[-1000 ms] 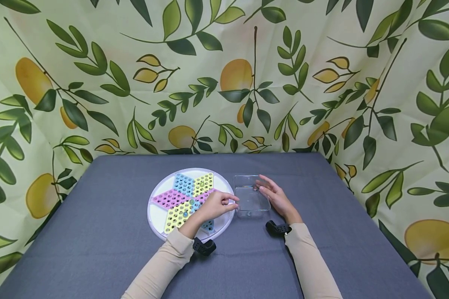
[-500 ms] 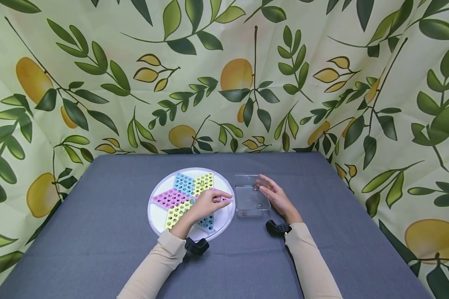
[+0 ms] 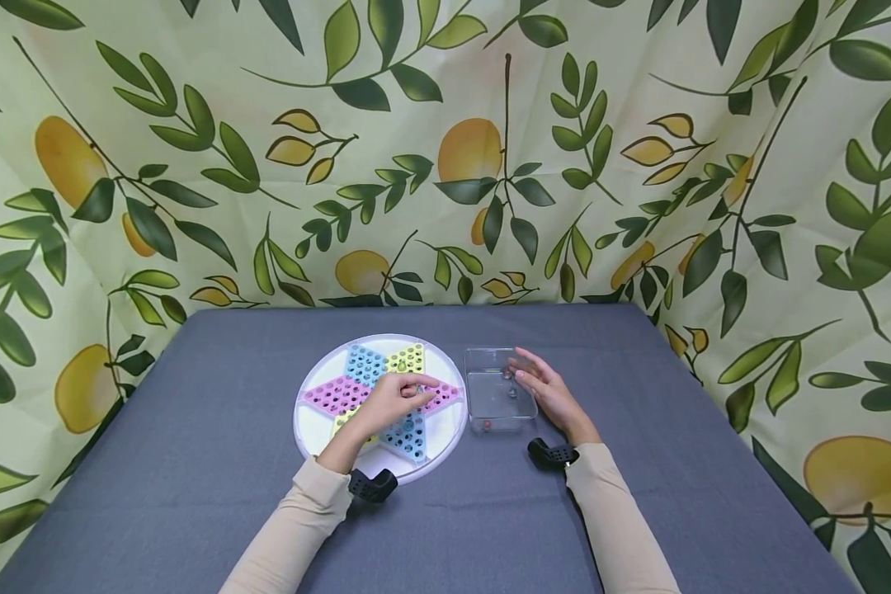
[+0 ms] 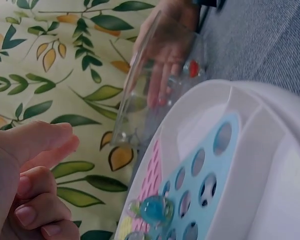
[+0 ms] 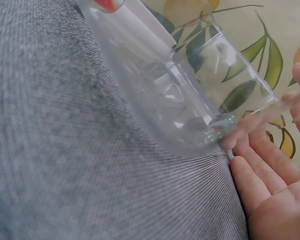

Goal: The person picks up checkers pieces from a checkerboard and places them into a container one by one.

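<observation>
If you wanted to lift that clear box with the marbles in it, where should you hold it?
Probably by the right wall of the clear box, coming from the right, where the right hand is: the open top leaves room for a thumb inside, fingers outside. The game board crowds its left side. Keep it level, as loose marbles could roll.

One board [image 3: 443,363], one box [image 3: 492,400], two hands [image 3: 388,399], marbles [image 4: 155,209] (several, seemingly).

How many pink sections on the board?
2 in head view: left pink section of the board, and right pink section, partly hidden by the left hand. No others show.
</observation>
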`<state>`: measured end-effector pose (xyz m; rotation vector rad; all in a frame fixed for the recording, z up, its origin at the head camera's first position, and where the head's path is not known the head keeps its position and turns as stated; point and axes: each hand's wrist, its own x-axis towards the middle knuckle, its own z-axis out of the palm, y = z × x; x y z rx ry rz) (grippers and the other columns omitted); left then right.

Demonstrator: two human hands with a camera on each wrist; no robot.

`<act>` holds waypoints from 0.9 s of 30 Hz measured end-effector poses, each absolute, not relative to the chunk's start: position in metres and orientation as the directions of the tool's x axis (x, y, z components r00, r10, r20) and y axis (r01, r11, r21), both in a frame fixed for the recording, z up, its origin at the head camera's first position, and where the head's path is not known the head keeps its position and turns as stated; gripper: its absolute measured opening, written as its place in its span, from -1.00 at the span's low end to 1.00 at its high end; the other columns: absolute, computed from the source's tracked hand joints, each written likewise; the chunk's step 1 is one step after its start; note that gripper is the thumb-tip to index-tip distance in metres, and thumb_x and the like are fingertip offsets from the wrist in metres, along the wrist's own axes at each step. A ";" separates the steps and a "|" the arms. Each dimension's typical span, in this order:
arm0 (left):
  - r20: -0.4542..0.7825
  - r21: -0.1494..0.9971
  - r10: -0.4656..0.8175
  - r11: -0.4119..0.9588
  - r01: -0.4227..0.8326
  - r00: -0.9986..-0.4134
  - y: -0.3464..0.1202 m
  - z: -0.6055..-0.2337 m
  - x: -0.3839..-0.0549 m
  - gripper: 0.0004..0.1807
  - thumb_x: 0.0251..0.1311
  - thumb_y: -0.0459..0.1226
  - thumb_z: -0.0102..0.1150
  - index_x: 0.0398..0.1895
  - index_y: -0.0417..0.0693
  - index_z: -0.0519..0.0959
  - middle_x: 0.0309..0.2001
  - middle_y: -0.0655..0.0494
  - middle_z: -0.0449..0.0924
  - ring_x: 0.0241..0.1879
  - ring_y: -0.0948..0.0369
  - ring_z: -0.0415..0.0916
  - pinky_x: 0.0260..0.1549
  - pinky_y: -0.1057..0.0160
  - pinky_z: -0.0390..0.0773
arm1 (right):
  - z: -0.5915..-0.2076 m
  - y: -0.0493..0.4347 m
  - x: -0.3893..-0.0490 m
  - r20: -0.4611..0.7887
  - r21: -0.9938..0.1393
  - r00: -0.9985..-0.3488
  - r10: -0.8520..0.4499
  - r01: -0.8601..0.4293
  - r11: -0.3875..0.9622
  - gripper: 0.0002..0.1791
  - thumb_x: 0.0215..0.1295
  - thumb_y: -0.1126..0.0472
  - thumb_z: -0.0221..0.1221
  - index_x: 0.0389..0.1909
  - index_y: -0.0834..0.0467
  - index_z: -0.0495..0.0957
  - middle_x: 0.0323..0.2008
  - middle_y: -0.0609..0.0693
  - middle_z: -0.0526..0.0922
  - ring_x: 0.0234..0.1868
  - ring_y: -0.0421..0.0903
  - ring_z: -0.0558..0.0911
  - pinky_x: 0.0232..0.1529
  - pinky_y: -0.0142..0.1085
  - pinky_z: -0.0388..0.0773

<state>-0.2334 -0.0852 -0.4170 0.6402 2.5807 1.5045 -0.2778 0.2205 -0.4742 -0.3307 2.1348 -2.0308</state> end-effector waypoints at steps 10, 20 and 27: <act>0.110 0.864 0.349 0.430 0.263 -0.931 -0.102 -0.419 -0.234 -0.68 0.23 -0.26 0.21 -0.01 -0.26 0.63 -0.71 0.26 0.08 -0.67 0.39 0.03 -0.64 0.46 0.11 | -0.474 0.222 -0.277 0.031 -0.998 -0.959 -0.283 -0.045 0.044 -0.34 0.46 0.16 0.00 0.49 0.18 0.01 0.45 0.31 0.14 0.24 -0.39 0.43 0.10 -0.71 0.35; 0.067 0.851 0.290 0.482 0.207 -0.955 -0.122 -0.420 -0.240 -0.71 0.25 -0.25 0.19 -0.04 -0.22 0.64 -0.69 0.25 0.06 -0.66 0.35 0.02 -0.64 0.46 0.10 | -0.473 0.221 -0.276 0.030 -0.999 -0.962 -0.273 -0.041 0.035 -0.34 0.46 0.20 -0.01 0.49 0.20 0.00 0.45 0.34 0.14 0.09 -0.52 0.48 0.10 -0.72 0.36; 0.039 0.846 0.289 0.499 0.186 -0.956 -0.139 -0.424 -0.244 -0.68 0.24 -0.23 0.21 -0.02 -0.23 0.63 -0.67 0.24 0.07 -0.66 0.35 0.03 -0.66 0.44 0.12 | -0.472 0.221 -0.277 0.018 -0.998 -0.962 -0.271 -0.033 0.051 -0.35 0.46 0.18 0.00 0.49 0.16 0.02 0.45 0.31 0.15 0.11 -0.53 0.46 0.11 -0.70 0.35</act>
